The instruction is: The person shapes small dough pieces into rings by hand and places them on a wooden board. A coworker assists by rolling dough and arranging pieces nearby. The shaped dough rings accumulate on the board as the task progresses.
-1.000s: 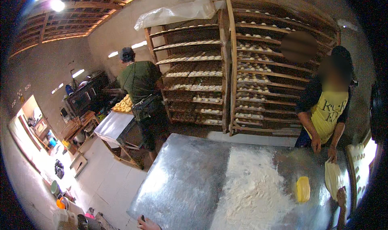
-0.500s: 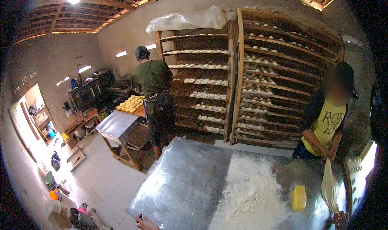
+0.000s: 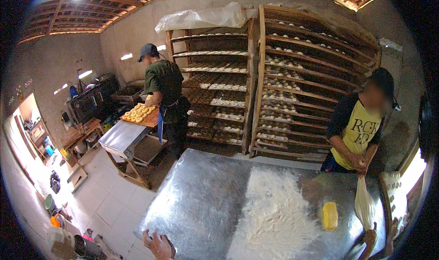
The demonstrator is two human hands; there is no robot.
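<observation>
My left hand rests at the near left corner of the metal-topped table, its fingers spread and slightly bent, with nothing visible in it. My right hand is out of view. White flour lies spread over the middle of the tabletop. Right of it sits a yellow block, perhaps margarine. Across the table, a person in a yellow shirt grips the upper end of a long pale dough strip. Another person's hands appear at its lower end, by the lower right edge.
Tall wooden racks hold trays of pale dough pieces along the back wall. Another person in a dark green shirt stands at a small table beside a board of golden ring-shaped pieces. Containers stand on the floor at left.
My left hand has come further into view, its fingers now spread. The person in green has turned toward the small table. Hands at the lower right show more, near the dough strip.
</observation>
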